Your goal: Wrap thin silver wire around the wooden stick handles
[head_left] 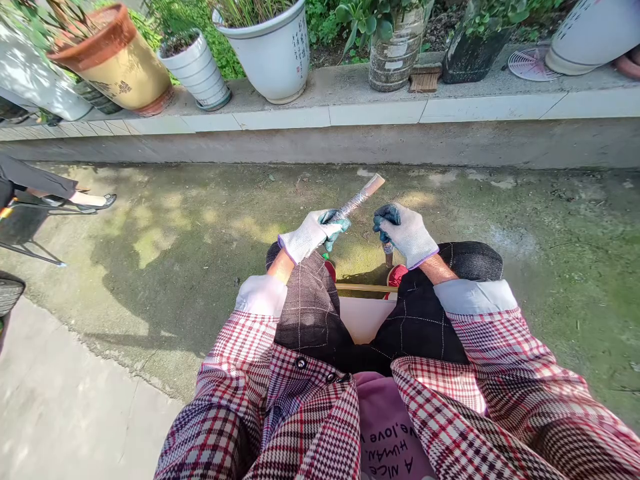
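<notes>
My left hand (320, 233), in a white knitted glove with blue-green coated fingers, is closed around a wooden stick (373, 184). Silvery wrapping covers the part nearest the glove, and the bare end points up and to the right. My right hand (400, 230), gloved the same way, has its fingers curled in and is held a little apart from the stick. From beneath it a short brownish stick end (389, 256) shows, with wrapping near the top; the glove hides the rest. Both hands are above my knees.
Potted plants, among them a white pot (270, 57) and a yellow pot (125, 73), line a tiled ledge (375, 115) ahead. At far left are another person's leg (45, 183) and a dark chair (25, 227). My red shoes (397, 275) rest on mossy concrete (175, 267).
</notes>
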